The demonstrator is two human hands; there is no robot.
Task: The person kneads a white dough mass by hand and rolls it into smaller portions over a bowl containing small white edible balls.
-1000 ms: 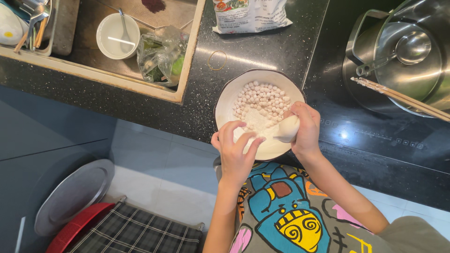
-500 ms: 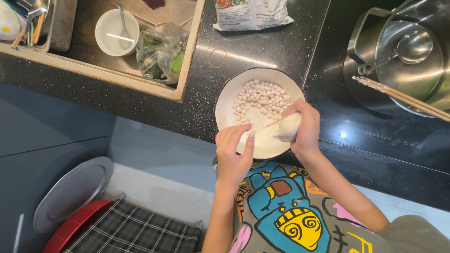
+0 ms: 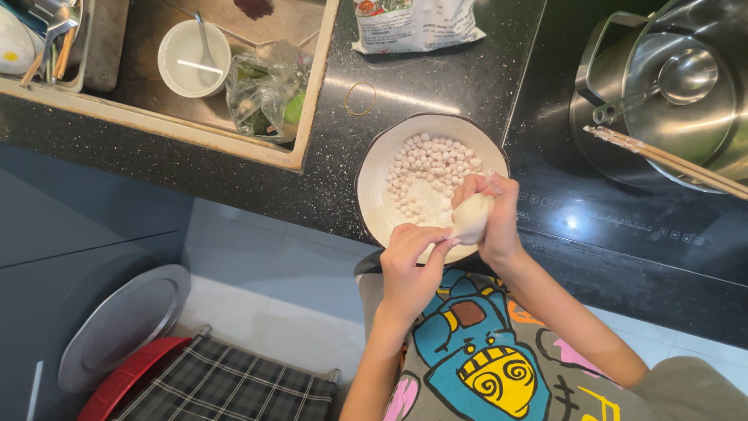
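Note:
A white plate (image 3: 378,195) with a dark rim sits on the black speckled counter and holds several small white dough balls (image 3: 432,168). Over its near edge my right hand (image 3: 495,222) grips a pale lump of dough (image 3: 471,218). My left hand (image 3: 409,261) is just below and left of the lump, its fingertips pinching the dough's lower end.
A sink (image 3: 308,117) at upper left holds a white bowl with a spoon (image 3: 193,58) and a plastic bag of greens (image 3: 265,90). A food packet (image 3: 413,23) and a rubber band (image 3: 360,99) lie behind the plate. Steel pot with ladle and chopsticks (image 3: 670,93) at right.
My left hand has slid down and right along the dough lump, from its upper left end to pinching its lower tip. The right hand keeps its grip.

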